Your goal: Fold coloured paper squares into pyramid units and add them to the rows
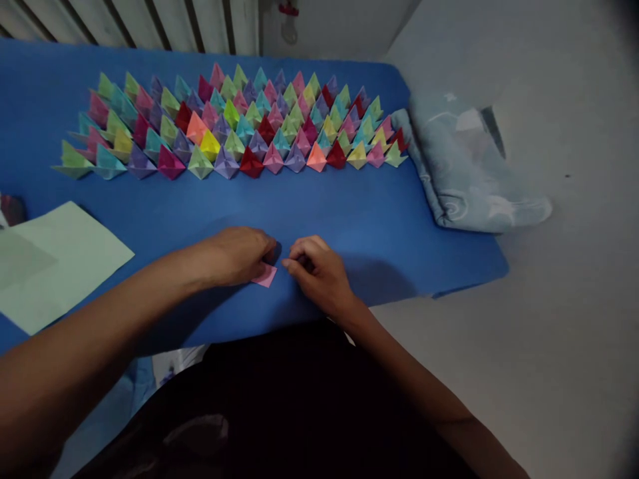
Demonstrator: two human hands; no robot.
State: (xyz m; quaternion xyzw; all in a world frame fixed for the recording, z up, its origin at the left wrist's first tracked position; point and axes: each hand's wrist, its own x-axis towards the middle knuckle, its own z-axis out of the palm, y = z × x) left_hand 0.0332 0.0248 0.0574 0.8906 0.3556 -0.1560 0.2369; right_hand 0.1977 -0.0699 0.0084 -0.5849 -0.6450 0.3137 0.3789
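Your small pink paper (268, 276) lies on the blue surface (224, 206) close to your near edge, with much of it hidden under your left hand (242, 254). That hand comes in from the paper's ten o'clock, back upward, its fingers bent down onto the pink; you cannot tell from here whether they pinch it or only press it. Your right hand (322, 271) sits at three o'clock of the paper, just beside it and apart from it, fingers loosely curled with the thumb near the index finger; whether anything is tucked inside cannot be told. Toward twelve o'clock, well beyond both your hands, stand the folded paper pieces (251, 163), pointed tips up, packed in rows of green, purple, pink, red, blue, yellow and orange. At nine o'clock you have a large pale green sheet (70, 256), lying flat, its left part cut off by the view. At two o'clock rests a folded grey-blue blanket (474, 179), and at eleven, behind the rows, stand white slats (117, 23).
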